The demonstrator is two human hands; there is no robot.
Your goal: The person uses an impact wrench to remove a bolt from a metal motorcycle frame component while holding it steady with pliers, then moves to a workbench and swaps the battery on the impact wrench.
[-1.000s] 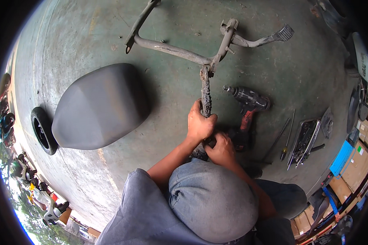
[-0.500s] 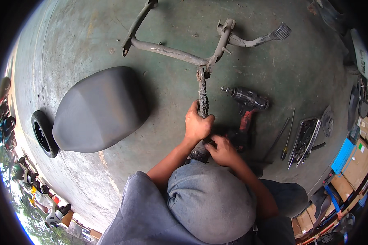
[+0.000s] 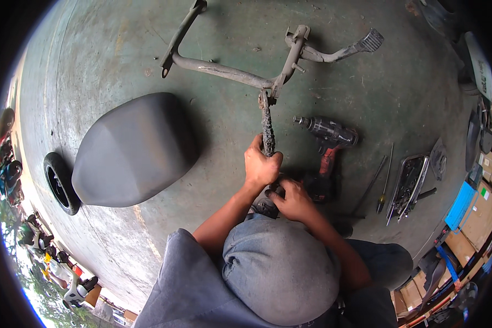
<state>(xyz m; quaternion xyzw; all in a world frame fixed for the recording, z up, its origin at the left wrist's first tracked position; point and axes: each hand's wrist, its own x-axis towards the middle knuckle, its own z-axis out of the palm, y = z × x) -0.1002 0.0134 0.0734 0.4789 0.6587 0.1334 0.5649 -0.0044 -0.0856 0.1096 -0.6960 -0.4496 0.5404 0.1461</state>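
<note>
My left hand (image 3: 263,167) is closed around the grime-crusted arm of a motorcycle stand (image 3: 224,71), a bent metal tube frame. Beyond that hand the frame reaches across the floor, with a ribbed foot pedal (image 3: 372,40) at its right end. Just below and to the right, my right hand (image 3: 294,201) has its fingers curled together at the near end of the arm. What they pinch is mostly hidden. A dark rounded part (image 3: 264,208) shows between my wrists. Right of my hands lies a cordless impact wrench (image 3: 328,136), untouched.
On the left, a dark scooter seat (image 3: 136,150) rests on the green floor beside a small tyre (image 3: 61,183). To the right lie a screwdriver (image 3: 382,199), a thin rod (image 3: 370,184) and a metal tool tray (image 3: 409,183). Cardboard boxes (image 3: 478,210) stand at the far right.
The whole scene has shifted slightly in view. My left hand keeps its grip on the arm, while my right hand's fingers have moved slightly at its near end.
</note>
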